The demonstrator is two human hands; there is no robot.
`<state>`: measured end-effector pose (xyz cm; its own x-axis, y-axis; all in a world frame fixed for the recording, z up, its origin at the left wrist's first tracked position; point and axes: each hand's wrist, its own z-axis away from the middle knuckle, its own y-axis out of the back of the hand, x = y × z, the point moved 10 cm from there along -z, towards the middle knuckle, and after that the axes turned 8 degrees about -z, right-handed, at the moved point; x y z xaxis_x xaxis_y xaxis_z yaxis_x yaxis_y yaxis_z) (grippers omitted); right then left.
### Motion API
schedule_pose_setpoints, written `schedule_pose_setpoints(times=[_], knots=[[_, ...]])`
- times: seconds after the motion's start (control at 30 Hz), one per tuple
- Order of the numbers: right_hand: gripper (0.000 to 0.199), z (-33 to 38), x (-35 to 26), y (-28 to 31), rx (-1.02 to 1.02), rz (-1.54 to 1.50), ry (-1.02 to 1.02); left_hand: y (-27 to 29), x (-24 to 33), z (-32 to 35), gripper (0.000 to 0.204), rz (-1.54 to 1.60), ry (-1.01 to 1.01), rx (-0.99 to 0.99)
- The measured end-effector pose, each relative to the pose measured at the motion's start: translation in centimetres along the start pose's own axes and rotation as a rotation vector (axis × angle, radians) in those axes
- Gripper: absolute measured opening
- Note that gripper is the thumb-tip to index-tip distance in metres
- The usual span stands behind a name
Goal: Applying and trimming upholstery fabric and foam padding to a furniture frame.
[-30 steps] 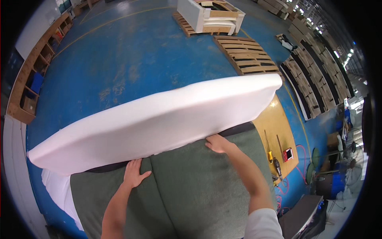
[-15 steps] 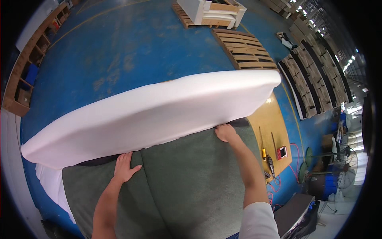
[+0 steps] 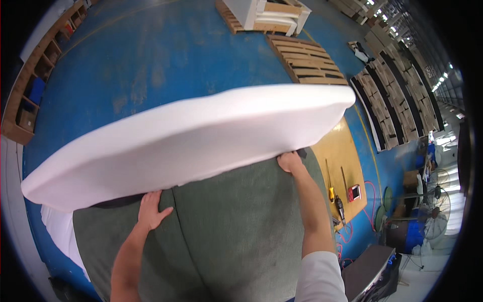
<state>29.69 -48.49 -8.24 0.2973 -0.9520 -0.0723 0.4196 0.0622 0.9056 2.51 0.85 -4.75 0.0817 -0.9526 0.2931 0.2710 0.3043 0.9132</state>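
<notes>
Lying over the table (image 3: 339,138): one dark green upholstered piece (image 3: 236,226), on the near side, with one seam running near to far; bare wood shows on the right.
White padded panel (image 3: 191,146): one, long, rising along the green piece's far edge; a black strip (image 3: 118,202) shows between them on the left.
Left hand (image 3: 149,211): laid on the green fabric left of the seam, fingers straight, thumb spread wide, tips at the panel's lower edge.
Right hand (image 3: 290,162): at the join farther right, fingers bent, tips hidden; cannot tell whether they grip.
Items on bare wood: one yellow-handled screwdriver (image 3: 331,194), one dark handheld driver (image 3: 339,204), one red device (image 3: 354,193) with a small screen.
Floor (image 3: 151,60): blue, scuffed, marked with yellow lines.
Far pallets: two, one bare wooden pallet (image 3: 304,57), the other under one white padded frame (image 3: 241,12).
Left wall: one wooden shelf unit (image 3: 17,132), with one blue bin (image 3: 36,90).
</notes>
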Motion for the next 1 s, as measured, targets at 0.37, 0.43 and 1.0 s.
schedule_pose_setpoints(times=[0.37,0.43,1.0], knots=[[0.032,1.6,7.9,1.2,0.194,-0.246,-0.029,1.4,0.9,0.0,0.087,-0.052,-0.063,0.123],[0.037,-0.9,9.2,-1.4,0.144,-0.137,-0.119,1.1,0.7,0.0,0.086,0.021,-0.035,0.068],[0.038,13.3,-53.5,2.1,-0.062,-0.641,0.834,3.3,-3.4,7.0,0.035,-0.215,-0.072,-0.050]])
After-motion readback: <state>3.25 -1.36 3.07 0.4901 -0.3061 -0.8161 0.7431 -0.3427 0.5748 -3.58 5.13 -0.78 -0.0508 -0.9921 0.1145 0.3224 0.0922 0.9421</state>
